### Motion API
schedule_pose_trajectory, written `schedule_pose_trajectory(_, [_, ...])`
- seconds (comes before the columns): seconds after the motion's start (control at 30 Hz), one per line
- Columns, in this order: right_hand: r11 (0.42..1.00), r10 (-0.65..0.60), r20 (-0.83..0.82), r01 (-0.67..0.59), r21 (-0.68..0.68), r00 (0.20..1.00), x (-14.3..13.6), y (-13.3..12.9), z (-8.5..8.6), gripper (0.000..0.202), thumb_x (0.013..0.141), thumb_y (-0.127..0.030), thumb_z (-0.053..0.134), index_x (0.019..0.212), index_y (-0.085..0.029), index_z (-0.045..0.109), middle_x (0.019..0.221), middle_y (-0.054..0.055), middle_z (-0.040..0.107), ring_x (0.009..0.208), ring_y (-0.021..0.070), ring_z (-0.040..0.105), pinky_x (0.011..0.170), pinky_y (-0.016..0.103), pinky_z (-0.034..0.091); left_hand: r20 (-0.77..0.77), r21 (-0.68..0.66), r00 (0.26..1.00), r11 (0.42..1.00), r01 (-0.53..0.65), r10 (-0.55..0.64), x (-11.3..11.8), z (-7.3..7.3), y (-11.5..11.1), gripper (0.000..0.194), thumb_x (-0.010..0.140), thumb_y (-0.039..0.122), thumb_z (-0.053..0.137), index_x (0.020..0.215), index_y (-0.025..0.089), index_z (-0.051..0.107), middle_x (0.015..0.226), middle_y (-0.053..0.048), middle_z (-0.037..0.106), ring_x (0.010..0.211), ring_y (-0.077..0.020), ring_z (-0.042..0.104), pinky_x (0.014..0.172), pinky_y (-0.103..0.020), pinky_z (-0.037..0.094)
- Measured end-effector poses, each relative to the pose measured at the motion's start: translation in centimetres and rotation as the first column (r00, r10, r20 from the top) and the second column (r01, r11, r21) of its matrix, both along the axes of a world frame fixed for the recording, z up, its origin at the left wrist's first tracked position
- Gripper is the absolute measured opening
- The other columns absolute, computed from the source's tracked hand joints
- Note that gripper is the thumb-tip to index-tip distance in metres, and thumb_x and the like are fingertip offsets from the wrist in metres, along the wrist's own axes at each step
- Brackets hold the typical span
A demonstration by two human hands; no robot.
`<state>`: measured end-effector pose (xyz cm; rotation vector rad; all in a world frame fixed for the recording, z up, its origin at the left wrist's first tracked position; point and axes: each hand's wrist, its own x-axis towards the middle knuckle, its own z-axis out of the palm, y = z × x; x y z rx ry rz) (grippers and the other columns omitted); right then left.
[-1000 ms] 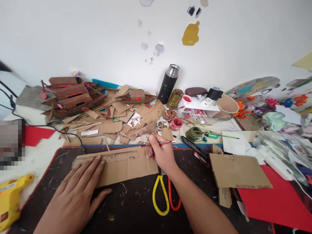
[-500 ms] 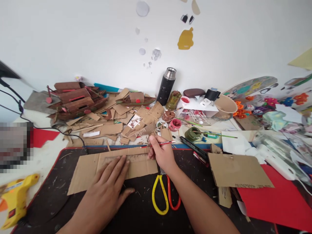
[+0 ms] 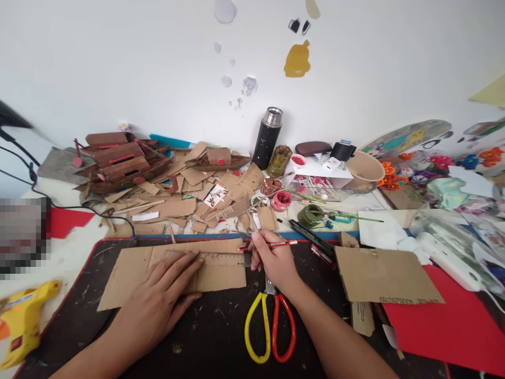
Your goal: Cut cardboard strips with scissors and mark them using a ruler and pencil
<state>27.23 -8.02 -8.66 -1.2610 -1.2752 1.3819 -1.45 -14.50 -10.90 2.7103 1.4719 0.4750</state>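
Observation:
My left hand lies flat, fingers stretched over a clear ruler on a piece of brown cardboard. The ruler runs lengthwise along the cardboard, and its right end reaches past the cardboard's edge. Pinched in my right hand is a dark red pencil, with its tip pointing left near the cardboard's upper right corner. Just below that hand are scissors with one yellow and one red handle; their blades are partly hidden under the hand.
A dark mat covers the desk. At left lies a yellow glue gun. Behind are cardboard scraps, model boats, a black flask and paint jars. More cardboard and red paper lie right.
The cardboard has slid left under my left hand, whose thumb has drawn in. My right hand has moved right and slightly down with the pencil, and the scissors show lower in view.

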Motion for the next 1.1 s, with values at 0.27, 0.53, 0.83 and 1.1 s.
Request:
schedule_pose_trajectory(0.27, [0.992,-0.114,-0.087,0.108,-0.071,0.990,1.2,0.6,0.2,0.058,0.090,-0.076,0.066,0.075,-0.020,0.060,0.046,-0.006,0.051,0.037,0.0128,0.057,0.036,0.019,0.039,-0.070,0.044,0.997,0.999,-0.024,0.027,3.3,0.9,-0.5,0.060,0.105,0.054,0.052,0.155,0.021,0.058,0.150,-0.016,0.067,0.135,-0.0363,0.060,0.113,-0.051,0.045])
schedule_pose_trajectory(0.53, [0.985,-0.171,-0.051,0.170,-0.037,0.984,1.6,0.8,1.0,0.060,0.090,-0.078,0.067,0.074,-0.020,0.061,0.046,-0.005,0.052,0.038,0.0133,0.058,0.037,0.020,0.041,-0.113,0.015,0.993,1.000,-0.016,0.017,7.5,0.9,0.3,0.069,0.105,0.060,0.048,0.158,0.017,0.056,0.154,-0.019,0.064,0.136,-0.0385,0.060,0.114,-0.053,0.043])
schedule_pose_trajectory(0.83, [0.994,-0.108,-0.046,0.108,-0.002,0.993,1.2,0.5,2.1,0.054,0.097,-0.071,0.064,0.077,-0.020,0.062,0.049,-0.005,0.054,0.039,0.0128,0.058,0.038,0.020,0.041,-0.088,0.022,0.995,0.998,0.058,-0.055,9.3,0.7,0.2,0.081,0.104,0.060,0.051,0.166,0.009,0.040,0.167,-0.021,0.050,0.148,-0.0369,0.053,0.118,-0.048,0.042])
schedule_pose_trajectory(1.1, [1.000,-0.018,-0.033,0.018,0.004,0.999,0.0,1.1,1.7,0.054,0.100,-0.069,0.061,0.078,-0.020,0.063,0.049,-0.005,0.054,0.039,0.0111,0.056,0.040,0.019,0.041,-0.036,0.082,0.996,0.993,0.089,-0.086,8.9,1.5,0.5,0.072,0.105,0.053,0.052,0.160,0.007,0.047,0.163,-0.021,0.055,0.151,-0.0349,0.049,0.120,-0.046,0.040])
